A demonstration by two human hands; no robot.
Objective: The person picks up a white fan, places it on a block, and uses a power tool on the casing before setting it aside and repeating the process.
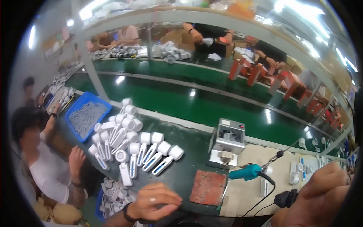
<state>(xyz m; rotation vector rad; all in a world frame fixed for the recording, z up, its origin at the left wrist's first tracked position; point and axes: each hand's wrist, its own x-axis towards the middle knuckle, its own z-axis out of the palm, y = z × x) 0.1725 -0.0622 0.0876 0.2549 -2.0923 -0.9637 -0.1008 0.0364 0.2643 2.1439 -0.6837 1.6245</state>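
Note:
My left hand [155, 202] is over the near edge of the dark green bench, fingers stretched and thumb apart, holding nothing. A red-brown worn pad [207, 187] lies just to its right. My right hand [321, 193] is raised close at the lower right, above the cardboard-covered part; its fingers are blurred and partly hidden. Between the hands a teal electric screwdriver [245, 172] hangs from a cord, apart from both. White handheld shower heads [151, 155] with blue strips lie in a group beyond my left hand. More white parts [295, 174] lie near my right hand.
A metal machine [228, 143] stands behind the pad. A blue tray [89, 113] of small grey pieces and a seated co-worker [49, 166] are at the left. Beyond runs a green conveyor [170, 89] under a metal frame, with other workers and orange boxes [261, 73] opposite.

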